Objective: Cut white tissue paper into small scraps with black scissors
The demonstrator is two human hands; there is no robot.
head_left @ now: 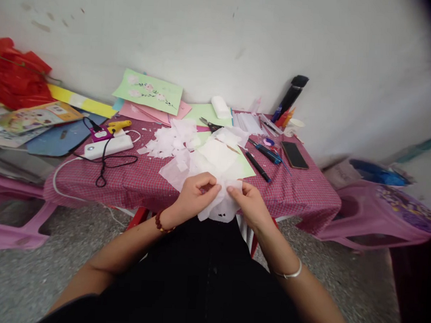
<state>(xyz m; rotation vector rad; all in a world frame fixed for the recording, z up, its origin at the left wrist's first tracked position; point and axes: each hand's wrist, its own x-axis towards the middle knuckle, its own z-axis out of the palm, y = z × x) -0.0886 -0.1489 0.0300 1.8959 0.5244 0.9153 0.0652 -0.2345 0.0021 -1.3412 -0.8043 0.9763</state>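
Note:
At the table's front edge, both hands pinch a thin white tissue paper [218,207] that droops over my lap. My left hand [194,196] has its thumb and forefinger closed at the paper's left side. On the other side, the thumb and fingers of my right hand [251,201] are closed on the paper's upper right part. A few small dark specks show near its lower edge. Just beyond my hands lie more white sheets [217,154] over a green paper [247,166]. Torn white paper scraps [171,139] are heaped to the left.
Scissors [212,125] lie behind the sheets. A black pen [258,167], a blue-handled tool [268,152] and a phone [294,155] are on the right. A white power bank [109,147] with cables sits left. A green flower picture [149,91] leans at the back.

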